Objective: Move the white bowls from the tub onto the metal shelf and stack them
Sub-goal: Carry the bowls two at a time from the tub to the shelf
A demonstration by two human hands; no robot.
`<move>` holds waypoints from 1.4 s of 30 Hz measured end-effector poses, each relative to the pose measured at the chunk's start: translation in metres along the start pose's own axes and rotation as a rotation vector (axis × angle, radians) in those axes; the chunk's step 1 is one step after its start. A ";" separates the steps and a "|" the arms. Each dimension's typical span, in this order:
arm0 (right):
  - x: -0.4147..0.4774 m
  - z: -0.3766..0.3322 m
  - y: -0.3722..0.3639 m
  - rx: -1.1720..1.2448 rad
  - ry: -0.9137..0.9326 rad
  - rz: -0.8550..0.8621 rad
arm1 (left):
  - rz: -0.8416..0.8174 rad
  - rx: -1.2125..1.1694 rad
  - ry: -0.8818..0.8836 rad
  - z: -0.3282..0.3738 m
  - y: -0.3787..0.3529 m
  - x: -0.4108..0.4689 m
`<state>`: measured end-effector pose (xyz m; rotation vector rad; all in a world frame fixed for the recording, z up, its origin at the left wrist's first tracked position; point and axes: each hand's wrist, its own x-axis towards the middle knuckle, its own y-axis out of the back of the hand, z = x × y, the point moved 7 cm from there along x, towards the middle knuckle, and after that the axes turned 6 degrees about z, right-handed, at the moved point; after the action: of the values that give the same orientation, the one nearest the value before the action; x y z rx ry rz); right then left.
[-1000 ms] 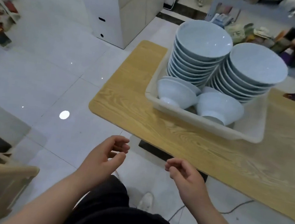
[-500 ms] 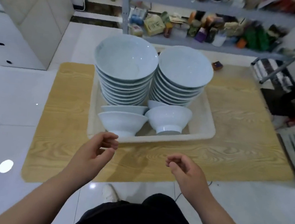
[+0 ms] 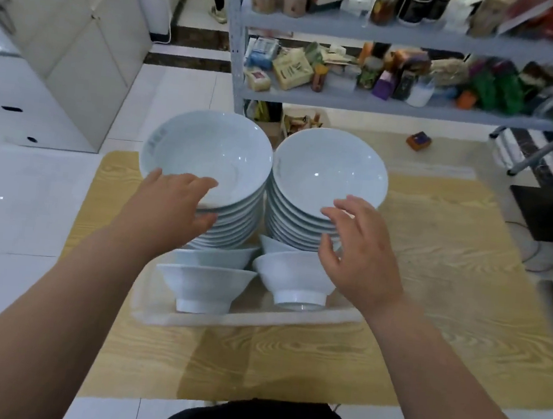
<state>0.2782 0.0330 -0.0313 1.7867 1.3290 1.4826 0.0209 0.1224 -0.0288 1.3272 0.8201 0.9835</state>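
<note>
Two tall stacks of wide white ceramic bowls are standing side by side at the far end of a pale, shallow plastic tub (image 3: 238, 320), which is sitting on a light wood-grain table (image 3: 432, 278). In front of them, at the tub's near end, smaller white footed bowls are sitting: one upright on the left (image 3: 202, 285), one tilted on the right (image 3: 294, 280).

The left hand (image 3: 172, 207) is lying on the near rim of the top bowl of the left stack (image 3: 205, 153), fingers reaching over the rim and thumb against the stack's side a few bowls lower. Whether that is a firm pinch I cannot tell. The right hand (image 3: 356, 253) is hovering at the near edge of the right stack (image 3: 331, 170) with fingers spread and relaxed, holding nothing; its thumb is close to the stack's lower bowls, though contact is unclear.

Beyond the table a grey metal shelf (image 3: 383, 106) is standing, crowded with boxes, jars and packets, and no bowls are sitting on it.
</note>
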 end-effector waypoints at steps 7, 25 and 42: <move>0.038 0.025 -0.049 -0.205 0.149 -0.527 | -0.181 0.087 0.033 -0.006 -0.015 0.012; 0.051 0.007 0.021 0.145 0.368 0.031 | 0.398 0.246 0.220 0.020 0.071 -0.057; -0.085 -0.339 -0.024 0.455 0.948 -0.137 | 0.306 0.380 0.948 -0.051 0.083 -0.499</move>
<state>-0.0395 -0.1061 0.0144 1.1468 2.3283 2.1846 -0.2283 -0.3184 0.0196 1.2976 1.6027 1.8197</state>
